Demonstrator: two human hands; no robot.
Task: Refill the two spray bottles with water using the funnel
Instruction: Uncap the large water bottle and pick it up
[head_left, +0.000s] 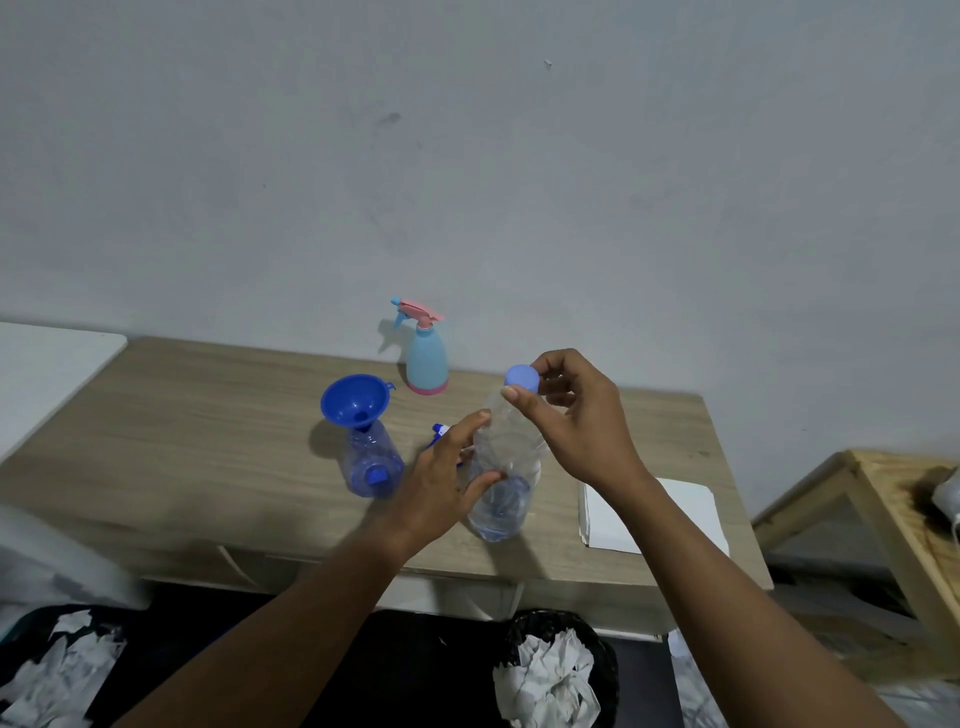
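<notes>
Crumpled paper fills a dark basket (561, 670) on the floor at the bottom edge, below the front of the table (208, 415); both forearms reach up over it to the table's middle.

Left hand (447, 478) grips the water bottle (501, 467) from its left side, fingers (467, 426) curled round the far wall and thumb pressed on the near wall; the bottle stands close to upright near the table's front edge, clear, with only a little water at its base; right hand (571, 415) is above it, thumb and forefinger pinching the blue cap (522, 378) at the bottle's mouth, the other fingers loosely bent behind; whether the cap sits on the thread or is free of it, I cannot tell.

Left of the hands stands the clear sprayer (371, 462), headless, with the blue funnel (356, 402) seated in its neck and leaning slightly; its spray head (440, 430) lies on the table between that sprayer and the water bottle, mostly hidden by the left hand; the pale blue sprayer (426, 353), pink trigger fitted, stands upright at the back against the wall (519, 182), well apart from the funnel.

White paper (649, 512) lies flat on the table's right end, near the right wrist.
</notes>
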